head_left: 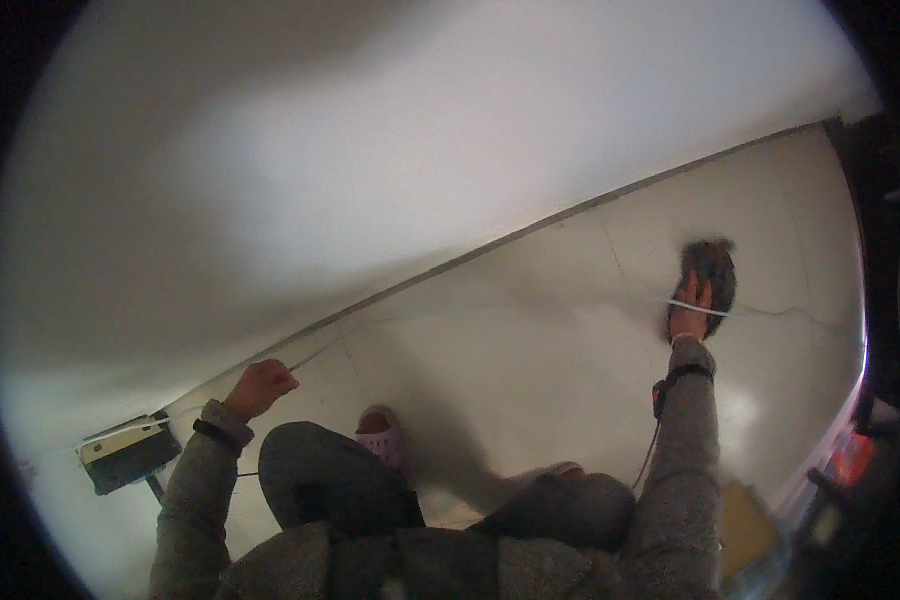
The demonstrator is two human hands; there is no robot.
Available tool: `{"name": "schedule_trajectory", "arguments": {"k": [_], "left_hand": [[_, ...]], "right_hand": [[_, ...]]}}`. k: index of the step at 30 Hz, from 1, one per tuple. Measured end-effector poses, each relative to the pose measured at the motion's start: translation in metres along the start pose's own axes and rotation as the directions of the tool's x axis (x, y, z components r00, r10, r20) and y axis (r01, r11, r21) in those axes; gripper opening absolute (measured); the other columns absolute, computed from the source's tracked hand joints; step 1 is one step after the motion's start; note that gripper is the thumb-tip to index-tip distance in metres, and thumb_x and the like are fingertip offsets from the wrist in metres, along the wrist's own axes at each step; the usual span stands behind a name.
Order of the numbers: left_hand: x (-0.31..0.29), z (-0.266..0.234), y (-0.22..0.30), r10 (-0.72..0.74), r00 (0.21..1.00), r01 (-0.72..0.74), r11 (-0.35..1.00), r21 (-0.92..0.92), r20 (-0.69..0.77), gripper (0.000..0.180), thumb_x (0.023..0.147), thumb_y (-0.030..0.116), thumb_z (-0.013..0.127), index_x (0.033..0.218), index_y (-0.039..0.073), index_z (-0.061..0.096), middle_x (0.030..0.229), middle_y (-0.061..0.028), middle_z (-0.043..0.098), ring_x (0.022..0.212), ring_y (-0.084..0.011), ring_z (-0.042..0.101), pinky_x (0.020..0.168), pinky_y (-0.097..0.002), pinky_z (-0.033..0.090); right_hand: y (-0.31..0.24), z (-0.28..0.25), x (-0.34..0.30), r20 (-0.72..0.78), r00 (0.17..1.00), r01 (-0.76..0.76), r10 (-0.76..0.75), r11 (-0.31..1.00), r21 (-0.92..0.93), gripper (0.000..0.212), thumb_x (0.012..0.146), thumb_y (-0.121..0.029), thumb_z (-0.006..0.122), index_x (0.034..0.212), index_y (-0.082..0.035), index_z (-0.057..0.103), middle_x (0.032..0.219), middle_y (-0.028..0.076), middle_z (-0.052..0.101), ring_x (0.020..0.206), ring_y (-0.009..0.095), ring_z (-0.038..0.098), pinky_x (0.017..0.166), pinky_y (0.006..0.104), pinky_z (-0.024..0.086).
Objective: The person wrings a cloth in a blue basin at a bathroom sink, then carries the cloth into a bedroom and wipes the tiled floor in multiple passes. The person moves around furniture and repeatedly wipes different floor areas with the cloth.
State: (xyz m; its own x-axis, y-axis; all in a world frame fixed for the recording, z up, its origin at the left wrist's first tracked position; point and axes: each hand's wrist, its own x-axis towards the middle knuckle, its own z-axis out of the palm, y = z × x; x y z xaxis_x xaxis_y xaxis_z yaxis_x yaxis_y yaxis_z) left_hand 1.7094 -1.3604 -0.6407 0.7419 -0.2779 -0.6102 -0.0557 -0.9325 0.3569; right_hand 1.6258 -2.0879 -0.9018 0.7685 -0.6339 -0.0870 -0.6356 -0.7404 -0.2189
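My right hand (691,312) is on a dark cloth (712,262) on the pale tiled floor, its fingers reaching over the cloth. A thin white cable (708,311) crosses over that hand's fingers. Farther left, my left hand (261,388) is closed and raised near the wall's foot. A pale cable end or stretch (315,356) runs out from its fingers toward the right, so it seems pinched there. What lies inside the closed fingers is hidden.
A white wall (390,160) meets the floor along a dark skirting strip (490,245). A black and beige broom head or box-like thing (130,452) is at the left. My foot in a pink clog (380,436) is below. Dark objects and a yellowish item (748,530) stand at right.
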Motion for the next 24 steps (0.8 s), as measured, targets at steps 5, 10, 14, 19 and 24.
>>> {"name": "schedule_trajectory", "arguments": {"k": [5, 10, 14, 19, 24], "left_hand": [[0.003, -0.009, 0.023, -0.025, 0.999, 0.024, 0.998, 0.053, 0.020, 0.024, 0.083, 0.026, 0.069, 0.082, 0.002, 0.065, 0.076, -0.0124, 0.062, 0.069, -0.0243, 0.060, 0.062, -0.0384, 0.048], [0.001, -0.007, 0.030, -0.087, 0.996, 0.087, 0.996, 0.015, 0.033, 0.024, 0.083, 0.025, 0.069, 0.081, 0.002, 0.065, 0.074, -0.0109, 0.061, 0.069, -0.0234, 0.061, 0.062, -0.0378, 0.048], [-0.006, -0.010, 0.034, -0.132, 0.991, 0.130, 0.990, 0.060, 0.015, 0.022, 0.084, 0.023, 0.069, 0.080, 0.001, 0.064, 0.074, -0.0104, 0.061, 0.069, -0.0213, 0.061, 0.063, -0.0355, 0.049], [-0.027, -0.019, 0.048, -0.176, 0.984, 0.178, 0.982, 0.063, -0.038, 0.020, 0.083, 0.020, 0.069, 0.081, 0.001, 0.064, 0.074, -0.0099, 0.060, 0.068, -0.0192, 0.060, 0.063, -0.0335, 0.049], [-0.055, -0.033, 0.047, -0.156, 0.982, 0.169, 0.977, 0.126, -0.107, 0.019, 0.081, 0.018, 0.070, 0.081, 0.000, 0.063, 0.072, -0.0096, 0.059, 0.067, -0.0180, 0.058, 0.062, -0.0337, 0.048]], "right_hand": [[0.000, 0.024, -0.088, -0.115, 0.989, -0.006, 0.089, 0.815, 0.579, 0.040, 0.093, -0.019, 0.047, 0.130, -0.008, 0.048, 0.133, 0.021, 0.043, 0.122, 0.038, 0.043, 0.099, 0.0476, 0.039], [-0.099, 0.011, -0.220, 0.220, 0.559, 0.753, -0.799, 0.600, 0.269, 0.042, 0.082, -0.020, 0.058, 0.124, -0.013, 0.056, 0.132, 0.016, 0.047, 0.117, 0.039, 0.048, 0.100, 0.0547, 0.036], [-0.172, 0.010, -0.193, 0.098, 0.299, 0.860, -0.949, 0.312, 0.404, 0.034, 0.086, -0.029, 0.055, 0.120, -0.028, 0.059, 0.123, 0.000, 0.055, 0.127, 0.030, 0.044, 0.103, 0.0534, 0.037], [-0.218, 0.017, -0.064, 0.191, 0.567, 0.763, -0.801, 0.599, 0.244, 0.032, 0.092, -0.040, 0.046, 0.121, -0.036, 0.058, 0.136, -0.004, 0.050, 0.132, 0.025, 0.040, 0.104, 0.0595, 0.031], [-0.166, 0.010, -0.004, 0.035, 0.631, 0.775, -0.775, 0.632, 0.018, 0.034, 0.083, -0.022, 0.055, 0.117, -0.027, 0.058, 0.122, 0.006, 0.053, 0.124, 0.029, 0.046, 0.091, 0.0564, 0.046]]}}
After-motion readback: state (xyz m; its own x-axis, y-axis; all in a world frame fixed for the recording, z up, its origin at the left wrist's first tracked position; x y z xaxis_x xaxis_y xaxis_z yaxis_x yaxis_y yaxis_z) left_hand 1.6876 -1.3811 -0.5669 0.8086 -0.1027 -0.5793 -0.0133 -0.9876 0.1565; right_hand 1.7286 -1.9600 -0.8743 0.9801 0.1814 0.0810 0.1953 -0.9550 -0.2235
